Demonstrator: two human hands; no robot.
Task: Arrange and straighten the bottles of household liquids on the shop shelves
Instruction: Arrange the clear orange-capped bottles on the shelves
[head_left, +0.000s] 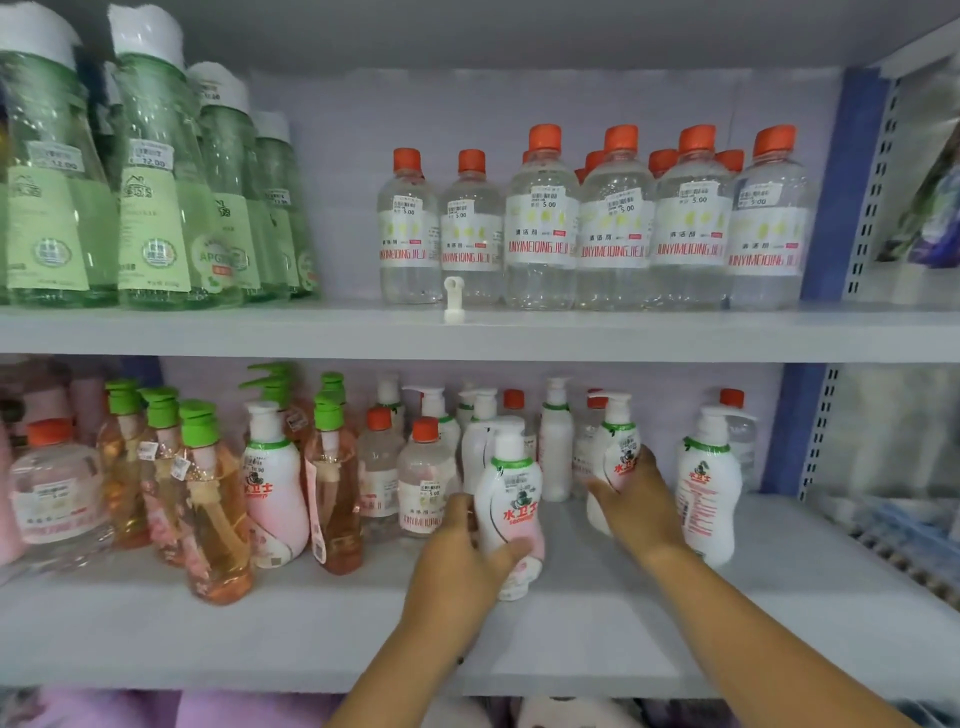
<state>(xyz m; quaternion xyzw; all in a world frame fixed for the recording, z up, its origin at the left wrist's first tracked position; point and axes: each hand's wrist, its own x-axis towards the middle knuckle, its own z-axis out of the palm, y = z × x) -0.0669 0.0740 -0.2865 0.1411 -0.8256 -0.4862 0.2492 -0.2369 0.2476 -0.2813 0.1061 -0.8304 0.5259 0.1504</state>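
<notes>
My left hand (457, 561) grips a white and pink pump bottle (511, 499) that stands near the front of the lower shelf (291, 634). My right hand (636, 506) holds a second white pump bottle (615, 447) a little further back and to the right. A third white pump bottle (709, 478) stands just right of that hand. More white pump bottles (553, 441) stand behind. Clear orange-capped bottles (426, 478) mix with them on the left.
Amber bottles with green pumps (213, 499) and another white-pink bottle (272, 483) crowd the lower left. The upper shelf (467, 332) carries clear orange-capped bottles (613, 218), tall green bottles (156, 176) and a loose white cap (453, 299). A blue upright (841, 182) bounds the right.
</notes>
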